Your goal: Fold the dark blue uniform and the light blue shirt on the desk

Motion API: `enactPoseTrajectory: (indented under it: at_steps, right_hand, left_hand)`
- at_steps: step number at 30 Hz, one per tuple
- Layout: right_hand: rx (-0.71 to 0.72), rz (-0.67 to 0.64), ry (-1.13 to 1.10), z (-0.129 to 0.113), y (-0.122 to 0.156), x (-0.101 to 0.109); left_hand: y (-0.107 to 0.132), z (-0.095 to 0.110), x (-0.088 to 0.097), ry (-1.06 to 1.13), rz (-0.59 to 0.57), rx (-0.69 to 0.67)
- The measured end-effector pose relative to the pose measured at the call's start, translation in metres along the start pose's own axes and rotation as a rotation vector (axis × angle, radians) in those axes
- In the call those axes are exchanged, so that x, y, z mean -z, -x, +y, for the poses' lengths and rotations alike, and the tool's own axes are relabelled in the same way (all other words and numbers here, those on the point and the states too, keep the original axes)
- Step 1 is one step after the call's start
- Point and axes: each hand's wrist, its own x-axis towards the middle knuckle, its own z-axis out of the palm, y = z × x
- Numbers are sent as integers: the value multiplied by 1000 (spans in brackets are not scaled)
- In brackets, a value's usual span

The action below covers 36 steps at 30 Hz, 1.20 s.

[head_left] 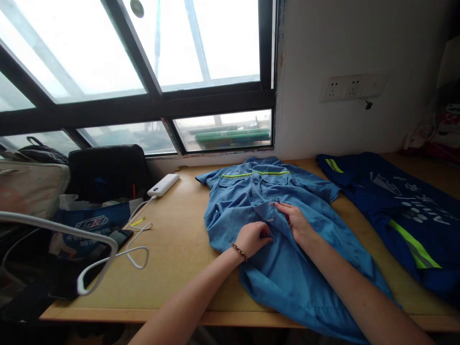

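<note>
On the wooden table (172, 249), a blue shirt (287, 268).

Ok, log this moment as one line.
left hand: pinching shirt placket | right hand: on same placket | shirt: flat on table | dark jacket: to the right, untouched
</note>
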Motion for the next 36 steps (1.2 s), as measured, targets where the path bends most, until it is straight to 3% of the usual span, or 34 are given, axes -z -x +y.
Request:
enactPoseTrajectory:
  at_steps: [3, 8, 12, 17, 31, 36]
  right_hand:
    - [4, -124, 94, 2, 4, -3]
    - [149, -221, 390, 10, 9, -9]
    - [53, -240, 339, 11, 10, -10]
    - [-60, -229, 216, 9, 10, -9]
    - [-39, -175, 262, 13, 5, -8]
    - [132, -138, 495, 20, 3, -5]
  left_hand:
    - [-1, -3, 4, 157, 41, 110]
    - [-6, -2, 19, 684, 46, 344]
    - [-12, -1, 31, 851, 69, 375]
    - [-13, 0, 36, 924, 46, 417]
    - [-13, -6, 32, 930, 80, 427]
    - [-12, -5, 29, 938, 63, 458]
